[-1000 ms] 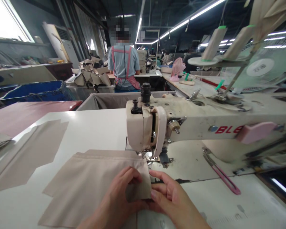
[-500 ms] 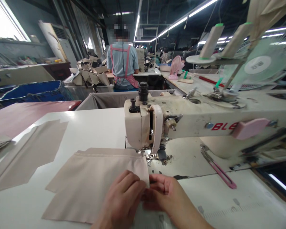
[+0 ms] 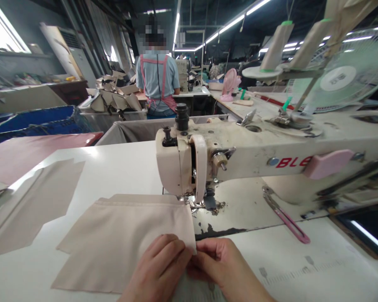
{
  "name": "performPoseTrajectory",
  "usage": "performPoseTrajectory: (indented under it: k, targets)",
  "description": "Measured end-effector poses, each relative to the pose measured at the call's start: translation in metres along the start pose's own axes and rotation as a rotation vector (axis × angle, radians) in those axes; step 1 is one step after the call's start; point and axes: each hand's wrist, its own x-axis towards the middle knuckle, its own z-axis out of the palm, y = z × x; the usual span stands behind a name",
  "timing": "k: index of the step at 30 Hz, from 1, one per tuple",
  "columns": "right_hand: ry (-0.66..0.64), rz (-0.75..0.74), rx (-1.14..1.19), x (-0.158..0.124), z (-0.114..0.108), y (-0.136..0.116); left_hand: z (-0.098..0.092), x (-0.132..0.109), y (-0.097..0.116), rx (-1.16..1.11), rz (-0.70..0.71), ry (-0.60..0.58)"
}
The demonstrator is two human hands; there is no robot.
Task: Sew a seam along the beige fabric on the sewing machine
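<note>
A beige fabric panel (image 3: 122, 239) lies on the white table, its upper right corner beneath the presser foot (image 3: 195, 204) of the sewing machine (image 3: 182, 163). My left hand (image 3: 164, 260) rests on the panel near its right edge, fingers bent together and gripping the cloth. Just right of it, my right hand (image 3: 216, 260) pinches the same edge between thumb and fingers. The panel's lower right corner is hidden behind my hands. A folded seam runs along the panel's top edge.
Another beige piece (image 3: 40, 201) lies at the left. Pink-handled thread snips (image 3: 290, 222) and a dark phone-like device (image 3: 365, 230) are at the right. Thread cones (image 3: 275, 46) stand above the machine. A person in a pink apron (image 3: 157, 79) sits ahead, beyond a cloth-lined bin (image 3: 138, 130).
The camera view has shifted slightly. My right hand's fingers have closed in on the panel's edge, and the left hand stays on the cloth. The panel remains under the presser foot.
</note>
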Motion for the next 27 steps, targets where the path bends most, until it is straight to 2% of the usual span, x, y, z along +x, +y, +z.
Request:
performPoseTrajectory:
  k: [6, 12, 14, 16, 18, 19, 20, 22, 24, 25, 27]
  targets:
    - [-0.014, -0.019, 0.006, -0.002, -0.003, 0.003, 0.001, -0.004, 0.002, -0.005, -0.015, -0.054]
    - [-0.011, 0.049, 0.155, -0.009, 0.002, -0.01, 0.002, -0.004, 0.002, 0.032, -0.042, -0.05]
    - [-0.005, 0.058, 0.173, -0.01, 0.004, -0.011, 0.002, -0.006, 0.001, 0.006, -0.093, -0.067]
    - [-0.013, 0.055, 0.133, -0.011, 0.003, -0.009, 0.001, -0.009, 0.001, -0.026, -0.149, -0.102]
    - [-0.009, 0.034, -0.015, -0.011, -0.003, -0.005, 0.001, -0.012, 0.001, -0.026, -0.154, -0.132]
    - [0.026, -0.035, -0.152, -0.011, -0.007, -0.003, 0.001, -0.013, 0.001, -0.014, -0.137, -0.136]
    - [0.07, -0.164, -0.333, -0.01, -0.011, -0.002, 0.001, -0.014, 0.001, -0.004, -0.109, -0.142]
    - [0.133, -0.572, -0.764, -0.007, -0.02, -0.002, 0.0, -0.013, 0.001, -0.017, -0.054, -0.132]
    - [0.057, -0.974, -1.112, -0.002, -0.026, -0.006, -0.002, -0.01, -0.002, -0.089, -0.059, -0.134]
    - [-0.02, -1.088, -1.221, 0.001, -0.027, -0.009, -0.004, -0.006, -0.005, -0.12, -0.092, -0.15]
    - [-0.135, -1.161, -1.331, 0.008, -0.028, -0.014, -0.007, 0.002, -0.015, -0.106, -0.193, -0.216]
